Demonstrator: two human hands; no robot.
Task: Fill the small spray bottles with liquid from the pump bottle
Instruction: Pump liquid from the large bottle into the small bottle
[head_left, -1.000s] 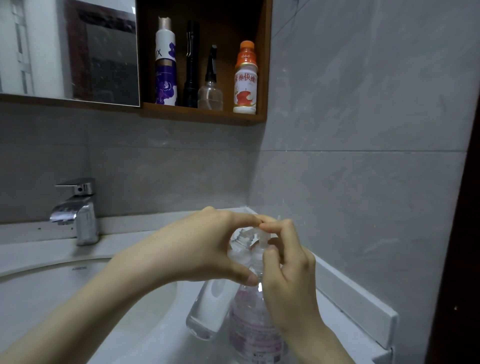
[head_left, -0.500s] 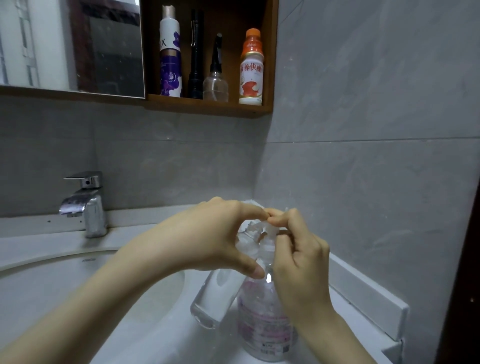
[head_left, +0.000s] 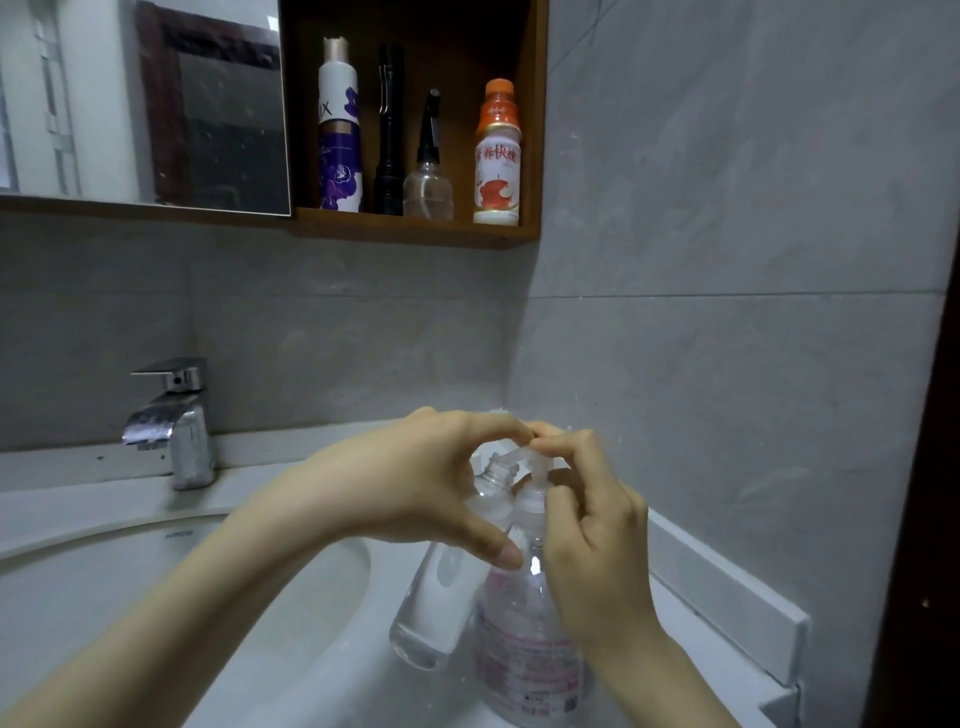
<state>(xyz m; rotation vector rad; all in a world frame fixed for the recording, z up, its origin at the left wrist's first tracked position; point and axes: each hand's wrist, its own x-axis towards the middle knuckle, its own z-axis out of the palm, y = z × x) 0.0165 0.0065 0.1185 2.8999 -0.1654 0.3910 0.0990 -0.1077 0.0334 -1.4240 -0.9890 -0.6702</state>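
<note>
A clear pump bottle (head_left: 524, 660) with a pink label stands on the sink counter at the lower right. My right hand (head_left: 592, 545) is on its clear pump head, fingers curled over the top. My left hand (head_left: 415, 488) grips a small clear bottle (head_left: 436, 608), uncapped and tilted so that its open neck sits right at the pump's spout. My left thumb crosses the small bottle's upper body. Whether liquid is flowing cannot be told.
A white basin (head_left: 182, 597) lies to the left with a chrome faucet (head_left: 176, 421) behind it. A wooden shelf (head_left: 415, 231) above holds a purple spray can, a black flashlight, a small clear spray bottle (head_left: 428, 176) and an orange-capped drink bottle. Grey tiled wall close on the right.
The camera has shifted a little, so the scene sits differently in view. Both hands keep the same hold on the pump head and the small bottle.
</note>
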